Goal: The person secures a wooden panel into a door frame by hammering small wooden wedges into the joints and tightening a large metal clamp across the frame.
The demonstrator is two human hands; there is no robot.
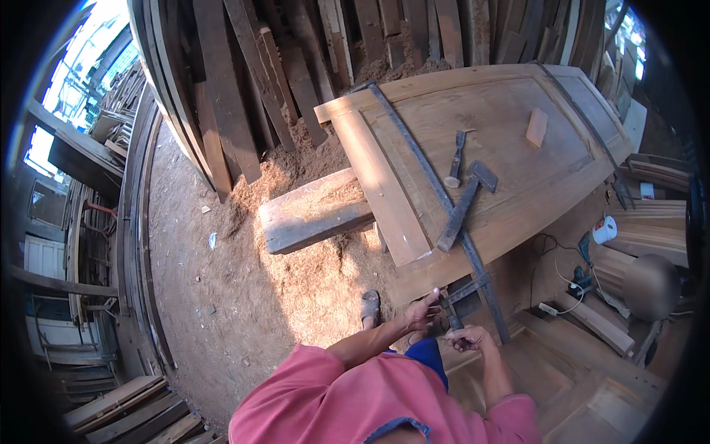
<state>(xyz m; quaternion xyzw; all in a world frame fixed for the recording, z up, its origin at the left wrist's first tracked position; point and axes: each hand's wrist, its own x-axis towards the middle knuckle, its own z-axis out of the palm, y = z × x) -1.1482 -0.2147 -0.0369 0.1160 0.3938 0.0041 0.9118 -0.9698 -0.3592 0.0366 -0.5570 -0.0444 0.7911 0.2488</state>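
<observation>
A wooden door panel [488,122] lies across supports in front of me. A long metal bar clamp [414,152] spans it from the far edge to the near edge. My right hand [467,338] is closed around the clamp's screw handle [453,320] at the near end. Beside it, my left hand [421,312] has its fingers stretched out close to the clamp's jaw; whether they touch it I cannot tell. On the panel rest a hammer [464,212], a chisel [456,159] and a small wood block [537,127]. Toward the right, a second bar clamp [575,111] crosses the panel.
A thick timber beam [318,211] dusted with shavings sticks out under the panel's left end. Boards [244,81] lean along the back. Right of me are cables [566,277], a white roll-shaped item [604,230] and stacked wood. Another panelled door piece [547,370] lies low at right.
</observation>
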